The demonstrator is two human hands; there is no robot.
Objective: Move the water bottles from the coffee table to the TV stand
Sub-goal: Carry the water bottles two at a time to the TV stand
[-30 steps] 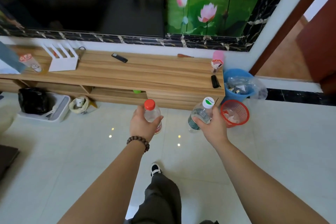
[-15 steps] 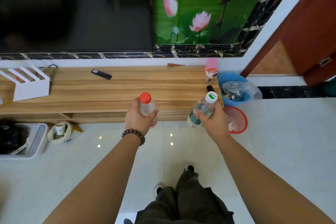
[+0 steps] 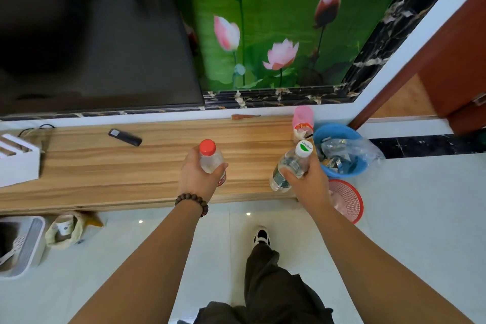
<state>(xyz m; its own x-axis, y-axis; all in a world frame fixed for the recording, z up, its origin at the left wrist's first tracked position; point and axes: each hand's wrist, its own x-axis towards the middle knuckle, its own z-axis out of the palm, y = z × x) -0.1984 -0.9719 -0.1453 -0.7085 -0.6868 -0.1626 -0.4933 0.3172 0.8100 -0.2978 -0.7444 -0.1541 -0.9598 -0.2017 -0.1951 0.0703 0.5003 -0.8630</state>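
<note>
The left hand [image 3: 196,179] grips a clear plastic red-capped water bottle [image 3: 210,160] over the long wooden TV stand [image 3: 105,166]; the right hand [image 3: 307,181] clasps a tilted clear white-capped water bottle [image 3: 290,166] above its right end

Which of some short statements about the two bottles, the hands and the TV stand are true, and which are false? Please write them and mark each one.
1. The left hand holds the red-capped bottle. True.
2. The white-capped bottle stands alone on the TV stand. False: the right hand grips it.
3. A black remote lies on the stand, left of both hands. True.
4. The blue bin sits on top of the stand. False: it is on the floor beyond the stand's right end.
5. The bead bracelet is on the right wrist. False: it is on the left wrist.
</note>
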